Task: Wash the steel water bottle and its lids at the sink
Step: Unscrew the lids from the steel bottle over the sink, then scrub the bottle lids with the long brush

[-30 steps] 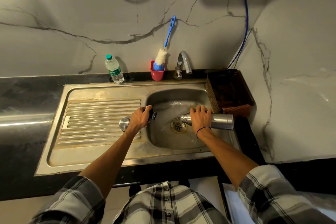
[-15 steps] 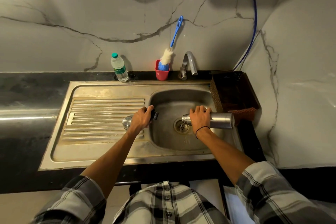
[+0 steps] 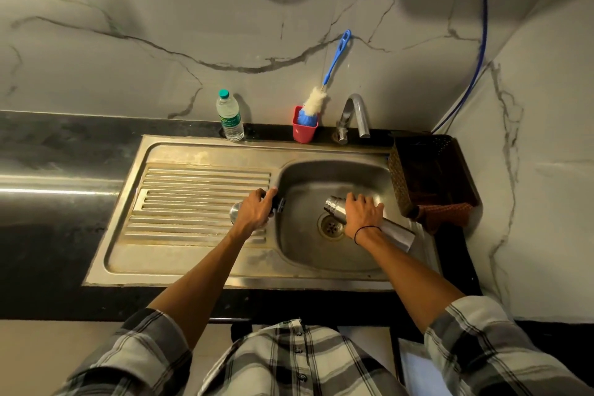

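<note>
Marble-walled counter carries a steel sink [image 3: 193, 270]; its tap [image 3: 356, 112] shows no water. Right hand [image 3: 364, 214] grips the uncapped steel bottle [image 3: 397, 233], tilted over the drain; left hand [image 3: 254, 212] holds the lids [image 3: 236, 210] at the drainboard edge. Washing appears barely started, brush [image 3: 316, 100] untouched.

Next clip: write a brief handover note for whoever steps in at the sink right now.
Left hand: grips the lids at the drainboard's edge by the basin.
Right hand: grips the steel bottle, open mouth tilted over the drain.
Done: lids are off the bottle.
Not visible: running water from the tap, or soap.
Left: scrub with the bottle brush standing in the red cup, rinse bottle and lids.
</note>
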